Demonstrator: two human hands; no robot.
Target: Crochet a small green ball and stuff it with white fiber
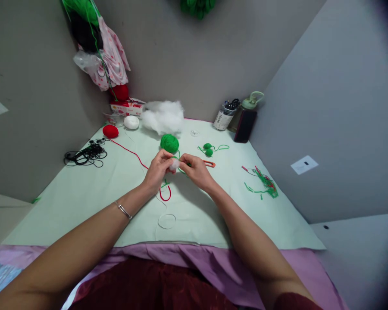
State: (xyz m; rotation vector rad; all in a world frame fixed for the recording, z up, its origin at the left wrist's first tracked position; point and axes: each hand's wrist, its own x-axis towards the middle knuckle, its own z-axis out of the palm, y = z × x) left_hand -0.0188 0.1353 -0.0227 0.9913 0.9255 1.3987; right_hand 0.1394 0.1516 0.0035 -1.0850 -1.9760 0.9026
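Note:
Between my two hands is a small tuft of white fibre stuffing [174, 165], with bits of red and green yarn showing around it. My left hand [157, 171] is closed, thumb and fingers pinching the tuft from the left. On the other side, my right hand [195, 170] pinches its right edge with fingers curled in. Whether the tuft sits in a small knitted piece is hidden by the fingers. Just behind them lies a green yarn ball [170, 143]. An orange looped handle [209, 163] pokes out past my right hand. Below my left hand lies a red yarn loop [165, 193].
A stuffing pile [163, 117], white yarn ball [131, 122] and red yarn ball [110, 131] sit at the back left. Black cords [87, 153] lie left. Two small green balls [208, 149], yarn scraps [265, 183], a phone [245, 125] and bottle [252, 101] are right.

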